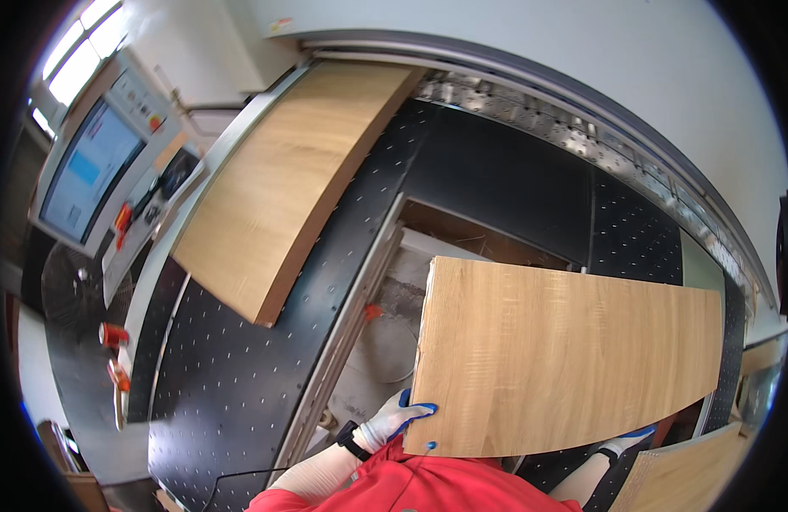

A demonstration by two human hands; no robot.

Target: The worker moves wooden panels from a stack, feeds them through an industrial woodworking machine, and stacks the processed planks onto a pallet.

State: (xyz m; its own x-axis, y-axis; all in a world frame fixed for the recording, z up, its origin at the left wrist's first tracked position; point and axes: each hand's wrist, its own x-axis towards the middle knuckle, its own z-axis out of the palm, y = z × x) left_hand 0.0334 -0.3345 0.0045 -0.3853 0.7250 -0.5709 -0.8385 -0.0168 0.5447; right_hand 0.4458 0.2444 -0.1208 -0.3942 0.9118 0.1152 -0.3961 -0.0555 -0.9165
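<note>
A wide wood-grain board [569,358] is held up level in front of me, over the gap in a black machine table [240,358]. My left hand [398,418], in a white glove with blue fingers, is closed on the board's left edge near its front corner. Gloved the same way, my right hand [628,441] is at the near edge toward the right, partly under the board. Most of its fingers are hidden there, but it seems to grip that edge. A small blue round tip [430,445] shows against the board's near left corner.
A thick wood-grain panel or stack [300,171] lies on the left table section, its far end by the machine's beam [496,64]. Another board [688,469] is at lower right. At left are a monitor [91,171], a red can [113,334] and an orange-handled tool [118,377].
</note>
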